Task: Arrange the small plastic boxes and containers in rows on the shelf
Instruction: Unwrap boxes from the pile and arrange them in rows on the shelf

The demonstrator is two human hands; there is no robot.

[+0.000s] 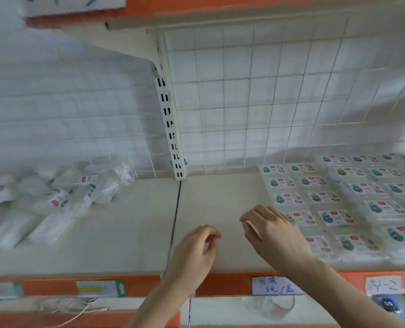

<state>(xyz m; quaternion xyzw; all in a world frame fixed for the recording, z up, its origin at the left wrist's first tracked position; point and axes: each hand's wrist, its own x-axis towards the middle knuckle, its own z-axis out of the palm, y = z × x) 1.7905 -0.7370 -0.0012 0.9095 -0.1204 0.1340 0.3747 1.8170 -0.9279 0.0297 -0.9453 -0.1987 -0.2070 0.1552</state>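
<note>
Both forearms reach over the orange shelf edge (232, 282). Left hand (194, 252) hovers above bare shelf (220, 200), fingers loosely curled, holding nothing. Right hand (272, 230), fingers relaxed and empty, sits at the near-left corner of the rows of small boxes (338, 197).

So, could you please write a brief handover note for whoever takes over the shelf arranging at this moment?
Left hand: above the bare shelf, fingers loosely curled, holding nothing.
Right hand: empty too, at the left edge of the rows of small boxes.
Done: labelled boxes stand in rows on the shelf's right side.
Left: the loose packets heaped on the neighbouring left section look unsorted; the bare middle could take further rows.
</note>
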